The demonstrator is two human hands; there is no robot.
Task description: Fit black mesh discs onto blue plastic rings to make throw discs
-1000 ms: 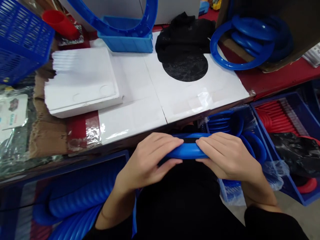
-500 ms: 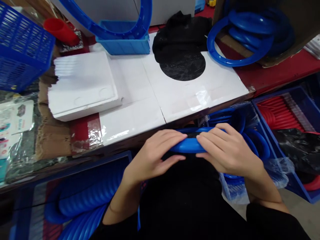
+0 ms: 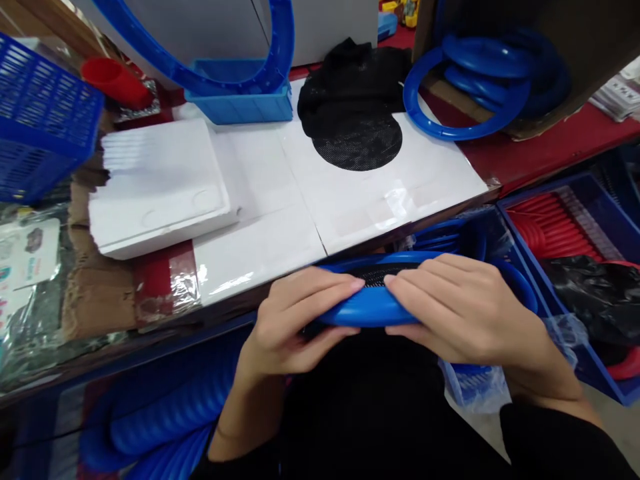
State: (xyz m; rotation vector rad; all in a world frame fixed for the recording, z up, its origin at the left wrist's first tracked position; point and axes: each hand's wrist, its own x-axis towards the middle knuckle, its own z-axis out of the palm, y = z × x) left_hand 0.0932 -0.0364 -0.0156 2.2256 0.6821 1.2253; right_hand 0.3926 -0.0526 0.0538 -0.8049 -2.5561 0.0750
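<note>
Close to my body, both hands grip a blue plastic ring (image 3: 367, 308) with black mesh (image 3: 377, 275) stretched inside it. My left hand (image 3: 295, 320) pinches the near rim from the left, thumb below and fingers on top. On the right, my right hand (image 3: 457, 307) holds the same rim in a matching grip, its fingertips a short way from the left ones. Part of the ring is hidden by my fingers. Beyond the hands, a pile of black mesh pieces (image 3: 357, 150) lies on the white table surface (image 3: 260, 247).
A white foam block (image 3: 160, 187) lies at left, near a blue basket (image 3: 45, 120) and a red cup (image 3: 117, 81). Behind are a blue bin (image 3: 240, 107) and an upright blue ring (image 3: 284, 40). Blue rings (image 3: 487, 57) fill a box at right. Crates (image 3: 565, 227) stand below the table edge.
The ring has tipped so more of its mesh inside shows, and it sits slightly lower in view. Both hands keep their grip and have moved slightly apart. The camera view has shifted a little.
</note>
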